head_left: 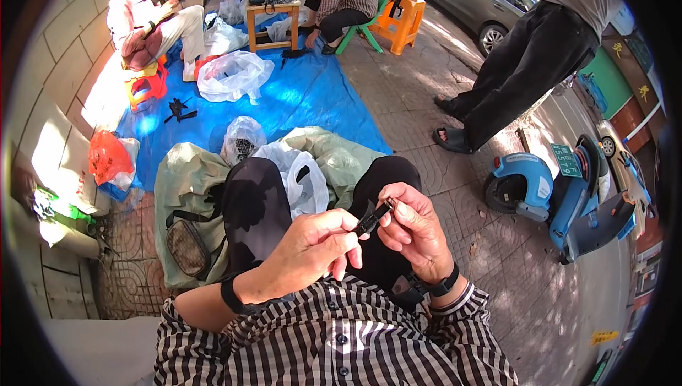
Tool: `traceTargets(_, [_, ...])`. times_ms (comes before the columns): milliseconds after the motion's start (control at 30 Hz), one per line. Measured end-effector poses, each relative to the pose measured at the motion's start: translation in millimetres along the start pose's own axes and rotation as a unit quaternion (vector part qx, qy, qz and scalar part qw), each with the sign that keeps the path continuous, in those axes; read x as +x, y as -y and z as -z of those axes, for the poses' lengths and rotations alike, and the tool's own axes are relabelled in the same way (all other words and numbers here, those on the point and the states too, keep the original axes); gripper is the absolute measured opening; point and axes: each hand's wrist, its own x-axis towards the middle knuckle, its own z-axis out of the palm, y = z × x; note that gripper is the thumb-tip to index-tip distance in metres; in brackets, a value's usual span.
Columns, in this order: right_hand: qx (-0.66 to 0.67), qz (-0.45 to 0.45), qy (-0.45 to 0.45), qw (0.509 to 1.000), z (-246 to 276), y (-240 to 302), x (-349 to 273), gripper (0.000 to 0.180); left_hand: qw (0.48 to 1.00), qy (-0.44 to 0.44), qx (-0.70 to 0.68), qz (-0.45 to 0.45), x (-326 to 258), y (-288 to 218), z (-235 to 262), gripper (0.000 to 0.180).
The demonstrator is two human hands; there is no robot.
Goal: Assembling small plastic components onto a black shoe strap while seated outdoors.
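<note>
Item: small black part, held above your lap between both hands. Your left hand pinches its lower end, fingers closed on it; your right hand grips the upper end with thumb and fingertips. Surroundings: white plastic bag just beyond, blue tarp farther off, blue scooter at right.

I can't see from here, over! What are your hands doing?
Left hand and right hand both pinching a small black part over the lap. White plastic bag beyond the knees. Nothing between hands.
</note>
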Motion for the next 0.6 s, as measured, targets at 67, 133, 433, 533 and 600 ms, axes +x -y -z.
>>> traceTargets(67, [-0.001, 0.001, 0.004, 1.0, 1.0, 0.0, 0.7, 0.023, 1.0, -0.001, 0.016, -0.009, 0.5, 1.7, 0.5, 0.021])
traceTargets(133, [-0.004, 0.007, 0.009, 1.0, 2.5, 0.8, 0.8, 0.023, 0.999, 0.001, 0.036, -0.018, 2.1, 3.1, 0.6, 0.022])
traceTargets(433, [-0.273, 0.138, -0.021, 0.952, -3.8, 3.8, -11.3, 0.025, 1.0, 0.01, 0.005, 0.005, 2.0, 10.1, 3.6, 0.018])
traceTargets(533, [-0.278, 0.136, -0.022, 0.951, -7.2, 9.2, -14.3, 0.026, 0.999, 0.03, -0.014, 0.016, 3.6, 13.0, 5.5, 0.018])
traceTargets(600, [-0.282, 0.134, -0.017, 0.95, -8.7, 10.9, -15.8, 0.026, 0.999, 0.039, -0.022, 0.015, 4.5, 14.2, 5.4, 0.019])
